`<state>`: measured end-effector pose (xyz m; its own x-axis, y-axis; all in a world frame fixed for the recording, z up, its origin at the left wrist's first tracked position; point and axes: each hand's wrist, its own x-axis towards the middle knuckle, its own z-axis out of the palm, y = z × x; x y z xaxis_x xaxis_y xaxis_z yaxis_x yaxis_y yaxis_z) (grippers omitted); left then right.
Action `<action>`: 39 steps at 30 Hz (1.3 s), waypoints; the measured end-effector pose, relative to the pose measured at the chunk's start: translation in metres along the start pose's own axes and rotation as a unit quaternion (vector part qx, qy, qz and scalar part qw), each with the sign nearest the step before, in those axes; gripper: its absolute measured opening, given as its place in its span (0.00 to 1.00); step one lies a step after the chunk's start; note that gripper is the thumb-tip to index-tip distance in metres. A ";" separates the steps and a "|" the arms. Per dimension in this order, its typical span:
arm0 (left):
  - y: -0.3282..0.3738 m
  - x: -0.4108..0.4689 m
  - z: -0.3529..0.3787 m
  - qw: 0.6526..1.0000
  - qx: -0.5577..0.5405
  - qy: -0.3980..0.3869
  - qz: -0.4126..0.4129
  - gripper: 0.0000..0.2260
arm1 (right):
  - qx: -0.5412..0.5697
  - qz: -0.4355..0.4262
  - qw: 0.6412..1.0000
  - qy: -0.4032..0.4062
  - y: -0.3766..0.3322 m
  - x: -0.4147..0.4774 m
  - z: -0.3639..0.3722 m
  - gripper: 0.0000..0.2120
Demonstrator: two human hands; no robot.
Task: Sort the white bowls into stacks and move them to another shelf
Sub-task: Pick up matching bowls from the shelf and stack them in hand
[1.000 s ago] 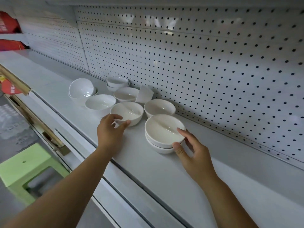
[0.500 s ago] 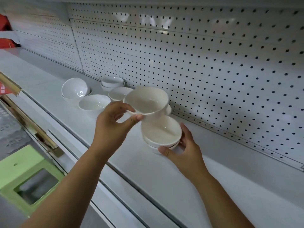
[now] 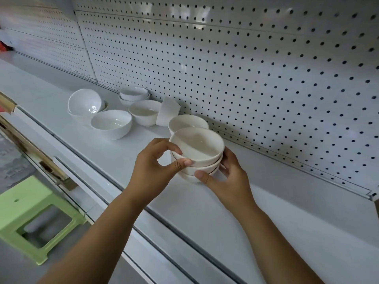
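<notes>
In the head view, the left hand [image 3: 155, 171] pinches the top bowl [image 3: 196, 144] between thumb and forefinger, on the near wall just under the rim. This bowl sits nested in the stack [image 3: 202, 168], which stands on the shelf [image 3: 266, 212] near the pegboard wall [image 3: 246, 68]. The right hand [image 3: 225, 177] holds the lower bowls of the stack, with the thumb at the front and the fingers curled round the far side. We think it is there to keep the stack steady, so that the lower bowls do not slide while a new one is set in. The light pinch of the left hand seems suited to lowering the bowl straight down and letting go easily.

The loose bowls [image 3: 111, 124] wait further left on the same shelf, among them a tipped bowl [image 3: 168, 111] lying on its side.

Half a second ago the top bowl was in the air, tilted above two bowls. Now it rests level in them, so the stack counts three. One second ago it stood on the shelf to the left of the stack. The right hand has stayed at the stack all this time.
</notes>
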<state>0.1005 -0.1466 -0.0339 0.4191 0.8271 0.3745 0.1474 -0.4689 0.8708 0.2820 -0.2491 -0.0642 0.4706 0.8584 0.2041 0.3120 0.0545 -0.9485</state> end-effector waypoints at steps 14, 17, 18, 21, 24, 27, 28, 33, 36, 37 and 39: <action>0.003 0.000 0.005 0.996 -0.081 -0.014 -0.042 0.18 | 0.016 0.008 1.000 -0.018 -0.002 0.002 -0.001 0.51; 0.006 0.002 0.008 0.992 -0.106 -0.025 -0.059 0.16 | 0.010 0.010 1.000 -0.003 -0.001 0.002 -0.011 0.50; 0.007 0.004 0.010 0.992 -0.110 -0.032 -0.060 0.14 | 0.007 0.013 1.000 0.005 -0.001 0.003 -0.014 0.50; 0.007 0.013 0.019 0.997 -0.048 -0.030 -0.043 0.14 | 0.005 0.025 0.999 0.032 0.000 0.004 -0.026 0.50; -0.002 0.030 0.025 0.998 0.030 0.017 -0.048 0.17 | 0.006 0.043 0.997 0.067 0.002 0.006 -0.037 0.50; -0.016 0.047 0.029 0.990 0.108 0.002 -0.085 0.22 | -0.005 0.056 0.993 0.106 0.004 0.010 -0.048 0.50; -0.019 0.052 0.030 0.986 0.135 -0.017 -0.098 0.24 | -0.006 0.059 0.991 0.116 0.005 0.011 -0.051 0.49; -0.030 0.068 0.038 0.977 0.172 -0.026 -0.121 0.25 | 0.003 0.069 0.990 0.123 0.011 0.014 -0.058 0.51; -0.037 0.072 0.042 0.982 0.130 0.005 -0.134 0.21 | 0.011 0.067 0.990 0.121 0.013 0.015 -0.057 0.52; -0.038 0.072 0.043 0.984 0.117 0.014 -0.136 0.19 | 0.014 0.066 0.990 0.122 0.014 0.015 -0.058 0.52; -0.040 0.073 0.044 0.984 0.107 0.034 -0.135 0.13 | 0.018 0.062 0.991 0.121 0.014 0.015 -0.058 0.52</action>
<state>0.1643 -0.0813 -0.0555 0.2791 0.9460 0.1651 0.4330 -0.2774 0.8576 0.3412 -0.2646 -0.0608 0.6893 0.7123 0.1326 0.2115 -0.0228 -0.9771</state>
